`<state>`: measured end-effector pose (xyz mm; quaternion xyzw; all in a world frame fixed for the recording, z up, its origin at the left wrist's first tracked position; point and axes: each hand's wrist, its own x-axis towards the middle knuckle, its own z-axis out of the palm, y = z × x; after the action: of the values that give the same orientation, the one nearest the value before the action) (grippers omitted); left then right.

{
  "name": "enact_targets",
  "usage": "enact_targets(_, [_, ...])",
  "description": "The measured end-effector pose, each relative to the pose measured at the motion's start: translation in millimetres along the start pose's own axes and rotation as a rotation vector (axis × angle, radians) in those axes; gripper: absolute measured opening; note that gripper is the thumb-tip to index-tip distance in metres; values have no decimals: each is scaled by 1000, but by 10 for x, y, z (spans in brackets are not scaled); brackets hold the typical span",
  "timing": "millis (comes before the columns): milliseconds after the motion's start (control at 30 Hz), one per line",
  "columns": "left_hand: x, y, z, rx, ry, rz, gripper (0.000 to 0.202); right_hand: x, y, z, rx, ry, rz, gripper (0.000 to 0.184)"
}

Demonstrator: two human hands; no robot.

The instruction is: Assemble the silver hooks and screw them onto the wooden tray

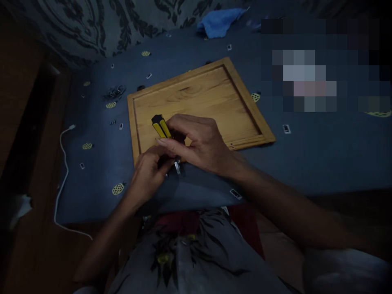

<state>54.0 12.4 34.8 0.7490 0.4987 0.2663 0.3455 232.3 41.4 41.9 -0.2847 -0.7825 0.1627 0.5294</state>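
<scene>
Right hand (pixel 203 141) with its grip clamped on a yellow-and-black screwdriver (pixel 161 126) over the near edge of a wooden panel (pixel 199 96) lying on blue cloth (pixel 312 163), left hand (pixel 148 169) close beside (its grip is hidden, cannot tell); steady, straight pressure should prevent slipping.

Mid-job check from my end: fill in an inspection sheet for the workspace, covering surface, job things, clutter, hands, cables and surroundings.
Surface: blue cover with pineapple prints.
Job things: framed wooden panel lying flat; yellow-and-black tool handle above it; shiny metal piece at its near edge.
Clutter: small metal pieces left of the panel; blue cloth at the back.
Hands: right hand grips the handle; left hand beside it, grip hidden.
Cables: white cable along the left, plug end on the cover.
Surroundings: patterned wall behind; dim light; upper right pixelated, unreadable.
</scene>
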Motion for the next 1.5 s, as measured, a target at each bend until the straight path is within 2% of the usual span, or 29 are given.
enact_targets(333, [92, -34, -20, -218, -99, -83, 22, 6, -1, -4, -12, -13, 10, 20])
enact_targets(500, [121, -72, -6, -225, -81, -97, 13, 2, 7, 7, 3, -2, 4, 19])
enact_targets(633, [122, -79, -17, -190, -69, -55, 16, -1, 10, 13, 12, 3, 2, 19])
enact_targets(733, [62, -9, -61, -80, -14, 51, 14, -2, 10, 7, 7, 1, -1, 19])
enact_targets(867, [-152, 130, -96, 276, 210, 234, 7, -4, 3, -8, 3, -8, -2, 20])
enact_targets(900, [-218, 152, -86, 345, 233, 268, 6, -4, 1, -10, 0, -11, -2, 20])
enact_targets(967, [-341, 164, -37, 423, 245, 317, 4, -6, -2, -10, -3, -13, -5, 19])
enact_targets(1100, [-487, 98, 125, 626, 296, 388, 24, -11, -2, -1, 0, -5, 2, 18])
enact_targets(1267, [-533, 13, 252, 773, 389, 438, 26, -11, 8, 13, -6, -1, -14, 18])
enact_targets(1500, [-586, -1, 317, 878, 435, 523, 25, -5, 6, 19, 19, 8, -18, 19])
